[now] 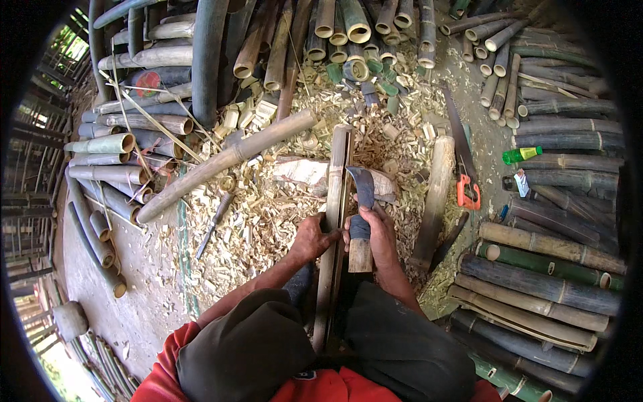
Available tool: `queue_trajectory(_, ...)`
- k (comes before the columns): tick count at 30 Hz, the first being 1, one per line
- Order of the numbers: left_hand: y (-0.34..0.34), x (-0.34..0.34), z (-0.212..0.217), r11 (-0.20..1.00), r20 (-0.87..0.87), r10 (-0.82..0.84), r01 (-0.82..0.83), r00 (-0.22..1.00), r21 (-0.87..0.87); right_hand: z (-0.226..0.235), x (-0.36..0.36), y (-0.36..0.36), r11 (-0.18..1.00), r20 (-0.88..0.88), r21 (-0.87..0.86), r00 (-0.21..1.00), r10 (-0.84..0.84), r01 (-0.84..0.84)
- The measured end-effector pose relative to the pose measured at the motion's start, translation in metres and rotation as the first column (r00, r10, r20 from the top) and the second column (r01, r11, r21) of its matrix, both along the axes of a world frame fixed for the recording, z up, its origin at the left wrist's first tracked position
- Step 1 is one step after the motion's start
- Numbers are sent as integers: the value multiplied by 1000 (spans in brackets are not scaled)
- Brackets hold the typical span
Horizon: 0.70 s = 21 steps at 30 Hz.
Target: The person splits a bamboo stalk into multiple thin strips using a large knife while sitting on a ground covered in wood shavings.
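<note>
Head view: you have your left hand (310, 239) closed around a split bamboo length (333, 181), gripping it from its left side, with the thumb across it. Take the clock as centred on your hands: that bamboo runs from 6 o'clock, between your knees, up to 12, its upper part lying over a pale log (301, 173) that stretches from 11 to 1. Your right hand (383, 234) is closed on the dark-wrapped handle of a billhook (364, 191), its curved blade pointing toward 12, just beside the bamboo; you cannot tell from this angle whether the edge touches it.

At 10 o'clock you have a long bamboo pole (228, 163) lying aslant, and at 9 a slim hand tool (216, 223) on the wood chips (261, 221). Toward 2 o'clock lie a shorter bamboo piece (435, 194), then a handsaw (462, 147) with an orange handle, and farther out a green bottle (522, 155). Stacked poles (542, 285) fill your side from 2 to 4.
</note>
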<state>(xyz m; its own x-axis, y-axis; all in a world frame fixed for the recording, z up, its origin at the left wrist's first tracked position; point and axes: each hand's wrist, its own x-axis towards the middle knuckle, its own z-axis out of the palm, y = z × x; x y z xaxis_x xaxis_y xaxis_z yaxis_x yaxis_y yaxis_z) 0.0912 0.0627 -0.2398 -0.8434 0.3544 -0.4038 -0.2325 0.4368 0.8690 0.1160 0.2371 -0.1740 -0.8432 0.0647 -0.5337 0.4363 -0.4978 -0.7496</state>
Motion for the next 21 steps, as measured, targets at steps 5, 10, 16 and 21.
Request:
queue_trajectory(5,-1,0,4,999,9,-31,31,999,-13,-8,-27,3,995,-67,94,997,24,-18)
queue_trajectory(10,-3,4,-6,999,-4,3,-3,1000,47,-1,-55,11,983,-76,173,995,70,-56)
queue_trajectory(16,-3,1,-15,998,-26,-37,36,999,-52,-12,-94,32,962,-56,222,983,174,-158)
queue_trajectory(21,1,-2,-23,999,-84,-40,39,996,-15,2,-92,40,957,3,234,984,178,-173)
